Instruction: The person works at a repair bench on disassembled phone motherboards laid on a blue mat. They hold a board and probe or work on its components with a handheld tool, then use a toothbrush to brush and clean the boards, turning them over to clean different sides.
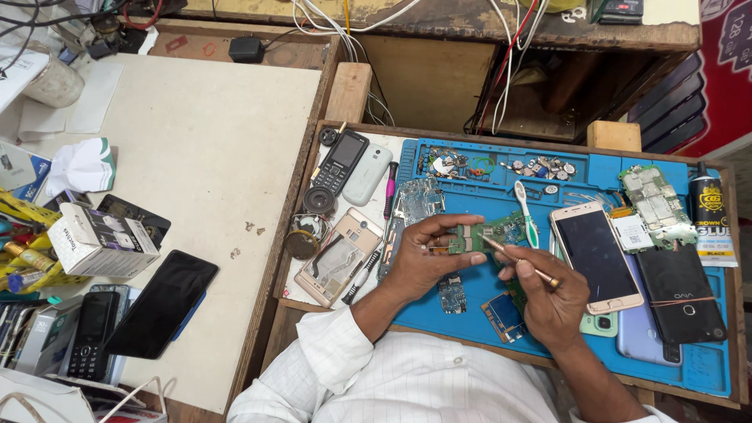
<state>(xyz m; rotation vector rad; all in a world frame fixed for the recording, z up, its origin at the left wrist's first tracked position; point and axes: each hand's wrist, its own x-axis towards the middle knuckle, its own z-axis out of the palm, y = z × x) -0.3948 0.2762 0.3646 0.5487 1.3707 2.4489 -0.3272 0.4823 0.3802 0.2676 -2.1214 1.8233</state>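
Note:
My left hand (423, 262) holds a small green circuit board (489, 233) by its left end, just above the blue work mat (478, 309). My right hand (548, 294) grips a thin copper-coloured tool (523, 263) like a pen, its tip touching the board. Beneath the hands, two more small boards (453, 294) lie on the mat. A white toothbrush (526, 210) lies just right of the held board.
On the mat lie a gold smartphone (594, 254), a black phone (680, 294), a larger circuit board (654, 196) and a glue bottle (711, 219). To the left are a phone frame (338, 257), a keypad phone (340, 162), a black phone (160, 301) and a box (98, 239).

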